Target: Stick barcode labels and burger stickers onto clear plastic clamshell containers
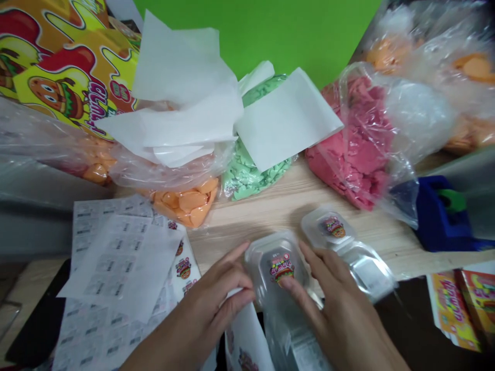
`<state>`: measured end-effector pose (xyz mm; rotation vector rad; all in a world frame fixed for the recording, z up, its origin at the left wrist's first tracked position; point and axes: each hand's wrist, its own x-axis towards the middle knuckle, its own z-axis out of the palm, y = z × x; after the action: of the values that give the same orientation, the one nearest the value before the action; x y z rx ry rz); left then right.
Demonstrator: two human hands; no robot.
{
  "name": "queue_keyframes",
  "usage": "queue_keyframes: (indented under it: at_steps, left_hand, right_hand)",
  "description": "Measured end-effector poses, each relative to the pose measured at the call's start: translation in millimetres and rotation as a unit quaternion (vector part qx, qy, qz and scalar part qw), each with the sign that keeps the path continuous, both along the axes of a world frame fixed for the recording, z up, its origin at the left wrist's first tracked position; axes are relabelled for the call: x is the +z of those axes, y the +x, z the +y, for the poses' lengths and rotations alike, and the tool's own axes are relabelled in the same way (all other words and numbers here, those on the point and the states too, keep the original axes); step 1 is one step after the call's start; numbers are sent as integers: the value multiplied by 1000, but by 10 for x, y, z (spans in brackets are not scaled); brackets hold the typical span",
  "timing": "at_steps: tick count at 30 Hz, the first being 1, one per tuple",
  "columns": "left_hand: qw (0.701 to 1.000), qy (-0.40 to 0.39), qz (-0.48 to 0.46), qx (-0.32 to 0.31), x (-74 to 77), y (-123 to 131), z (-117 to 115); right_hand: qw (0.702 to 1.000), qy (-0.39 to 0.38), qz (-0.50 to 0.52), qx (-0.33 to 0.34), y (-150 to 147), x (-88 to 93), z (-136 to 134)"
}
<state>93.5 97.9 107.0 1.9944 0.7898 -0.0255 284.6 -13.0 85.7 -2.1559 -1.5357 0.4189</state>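
Note:
A clear plastic container [260, 257] lies at the table's front edge, its lid opened toward me and a burger sticker [281, 269] on its top face. My right hand [328, 293] grips its right side, the thumb pressed on the sticker. My left hand [220, 288] is closed, thumb and fingers pinching a white sheet of stickers [247, 340], while a fingertip touches the container's left edge. Just behind my right hand lies a second clear container [369, 270], open, with a similar sticker on it.
Printed label sheets [116, 257] cover the left side. Behind stand bags of orange pieces [189, 203], green pieces [251, 178] and pink pieces [359, 149], with white papers [286, 118] on top. A blue tape dispenser [436, 221] sits at the right; colourful packs [452, 309] lie below the edge.

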Motion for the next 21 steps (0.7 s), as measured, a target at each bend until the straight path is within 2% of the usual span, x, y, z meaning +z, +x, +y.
queue_keyframes:
  at_steps: [2,5,7,8,10,12,13,14,15,16,18,21]
  left_hand:
    - [1000,-10,-5,-7,2,8,-41]
    - [1000,21,-11,-4,62,28,-96]
    - [999,42,-15,-5,105,26,-115]
    - [999,48,-21,-5,121,15,-116]
    - [998,51,-39,4,138,-26,-96]
    - [997,44,-55,30,140,-87,-49]
    - [997,36,-59,46,139,-120,-19]
    - [996,25,-60,63,139,-151,14]
    - [995,14,-56,79,143,-178,45]
    - [994,3,-52,91,152,-200,74]
    - [992,-13,-39,118,188,-225,116]
    - [982,-15,-26,187,283,-227,148]
  right_hand:
    - [1000,-6,10,20,-10,-11,-60]
    - [1000,19,15,10,-55,2,-108]
    - [996,46,70,-23,-108,41,-112]
    - [989,51,135,-37,-135,71,-108]
    - [945,53,315,-65,-153,146,-91]
    - [867,44,487,-96,-67,218,-64]
    - [832,39,542,-113,27,239,-48]
    - [813,35,566,-132,156,244,-33]
    - [818,28,557,-144,312,228,-18]
    - [841,23,520,-147,483,192,-5]
    - [935,-5,327,-134,815,63,21]
    - [971,-13,196,-134,1128,-197,60]
